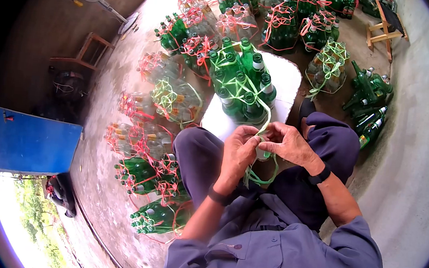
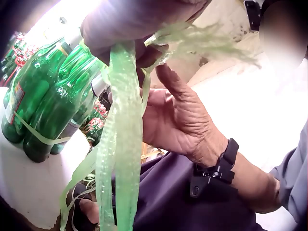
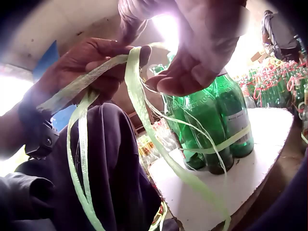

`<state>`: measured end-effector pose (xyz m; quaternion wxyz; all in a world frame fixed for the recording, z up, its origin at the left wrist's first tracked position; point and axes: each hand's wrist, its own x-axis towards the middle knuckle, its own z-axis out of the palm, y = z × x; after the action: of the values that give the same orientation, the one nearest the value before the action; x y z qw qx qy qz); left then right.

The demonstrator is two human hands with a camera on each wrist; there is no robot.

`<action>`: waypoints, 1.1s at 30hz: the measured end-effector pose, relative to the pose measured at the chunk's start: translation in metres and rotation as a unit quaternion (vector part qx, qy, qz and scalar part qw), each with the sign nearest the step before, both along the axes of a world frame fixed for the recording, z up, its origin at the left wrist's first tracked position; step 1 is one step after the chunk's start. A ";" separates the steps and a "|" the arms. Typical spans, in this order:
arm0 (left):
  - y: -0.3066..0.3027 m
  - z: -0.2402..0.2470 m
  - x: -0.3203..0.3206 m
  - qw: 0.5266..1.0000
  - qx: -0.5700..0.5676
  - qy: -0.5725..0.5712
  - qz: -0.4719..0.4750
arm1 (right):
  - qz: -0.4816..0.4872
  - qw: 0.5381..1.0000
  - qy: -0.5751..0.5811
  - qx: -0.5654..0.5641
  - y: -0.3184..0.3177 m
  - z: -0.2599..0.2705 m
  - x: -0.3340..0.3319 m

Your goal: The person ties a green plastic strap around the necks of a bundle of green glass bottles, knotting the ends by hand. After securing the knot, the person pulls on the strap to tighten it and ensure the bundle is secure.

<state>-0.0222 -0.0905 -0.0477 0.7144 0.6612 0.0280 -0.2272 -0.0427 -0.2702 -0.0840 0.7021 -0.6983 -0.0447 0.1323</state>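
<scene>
Green glass bottles (image 1: 240, 70) stand upright in a tight bundle before me. Pale green plastic twine (image 1: 270, 113) is webbed over their necks, and a band of it circles their lower sides. From the near edge of the bundle a strand runs to my hands. My left hand (image 1: 238, 151) pinches the twine between thumb and fingers. Right beside it, my right hand (image 1: 292, 143) holds the twine with thumb and fingertips. Loose twine ends (image 2: 126, 144) hang below the hands. In the right wrist view, my left hand (image 3: 91, 62) has strands draped over its fingers.
The bundle stands on a white board (image 1: 287, 84). Bottle bundles tied with red twine (image 1: 199, 15) crowd the floor ahead and to the left. Loose green bottles (image 1: 371, 96) lie by the right wall, near a small wooden stool (image 1: 387, 29). My knees (image 1: 198, 148) flank the work.
</scene>
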 end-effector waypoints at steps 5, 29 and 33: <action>-0.001 -0.003 -0.001 1.000 -0.011 0.005 0.018 | 0.040 0.997 0.022 0.055 -0.001 -0.010 -0.003; 0.001 -0.004 -0.006 0.998 -0.045 0.037 -0.034 | -0.033 0.999 -0.031 -0.015 -0.005 -0.003 0.001; 0.001 -0.006 -0.006 0.997 -0.063 0.039 -0.037 | -0.050 0.998 -0.022 -0.014 -0.004 -0.002 0.001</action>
<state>-0.0278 -0.0895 -0.0538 0.7439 0.6064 0.0164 -0.2804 -0.0417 -0.2742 -0.0864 0.6967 -0.7122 -0.0237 0.0824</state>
